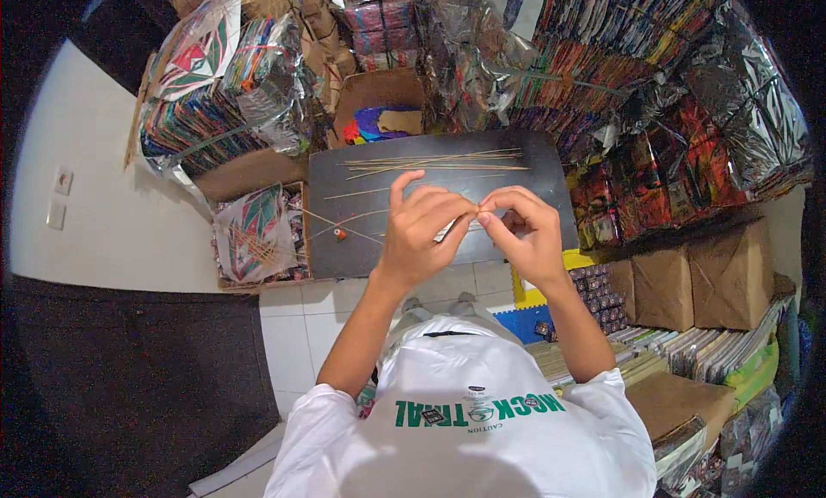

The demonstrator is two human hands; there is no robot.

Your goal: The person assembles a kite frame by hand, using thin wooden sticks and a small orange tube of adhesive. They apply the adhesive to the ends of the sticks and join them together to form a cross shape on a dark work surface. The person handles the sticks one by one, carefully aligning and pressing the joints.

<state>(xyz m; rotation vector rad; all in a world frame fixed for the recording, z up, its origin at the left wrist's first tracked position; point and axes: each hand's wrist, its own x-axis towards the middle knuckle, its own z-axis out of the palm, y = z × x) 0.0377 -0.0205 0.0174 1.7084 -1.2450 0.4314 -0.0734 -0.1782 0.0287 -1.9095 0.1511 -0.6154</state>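
Observation:
Over the dark table [344, 264], my left hand [422, 230] and my right hand [527, 233] meet with their fingertips pinched together. Whatever lies between them is too small and hidden to name. The left hand's little finger side is raised, while its thumb and forefinger press close to the right thumb and forefinger. Beyond my hands, several thin bamboo-like sticks [439, 162] lie across the table. A small red spool [340, 234] rests left of my left hand, beside crossing thin sticks [353, 216].
An open box [225, 273] at the table's left holds a patterned sheet [258, 227] and thin sticks. Behind the table stands a cardboard box [370, 87]. Wrapped stacks [194, 124] and plastic-covered bundles [594, 76] crowd the back. Brown parcels [730, 274] stand at right.

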